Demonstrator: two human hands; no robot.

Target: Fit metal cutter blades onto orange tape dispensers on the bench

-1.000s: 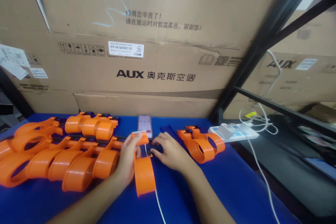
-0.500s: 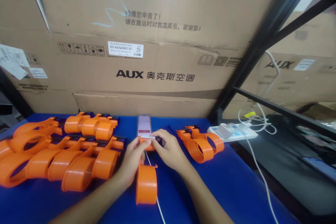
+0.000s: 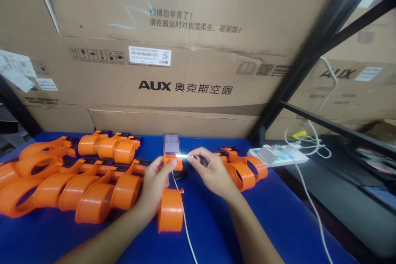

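Note:
My left hand [image 3: 157, 177] is closed around the upper end of an orange tape dispenser [image 3: 170, 211], whose round hub hangs toward me over the blue table [image 3: 204, 231]. Between the thumb and fingers of my right hand [image 3: 212, 169] is a thin, shiny metal strip [image 3: 183, 156]. The strip's left end meets the dispenser's top edge; whether it sits in a slot cannot be made out. Just below lies a small black piece [image 3: 182, 175], partly hidden. Behind my hands a phone [image 3: 172, 143] with a lit screen stands against the carton.
Several more orange tape dispensers [image 3: 94, 202] with black ends lie in rows at left. Others [image 3: 243, 175] lie at right, beside a white power strip [image 3: 278, 154] with plugs. A white cable [image 3: 187, 231] runs beneath my hands. A large cardboard box [image 3: 185, 62] rises behind, with black rack posts.
My right hand has moved right, away from my left, and the shiny strip now shows between them. The dispenser has shifted slightly up and left. The phone's screen display has changed.

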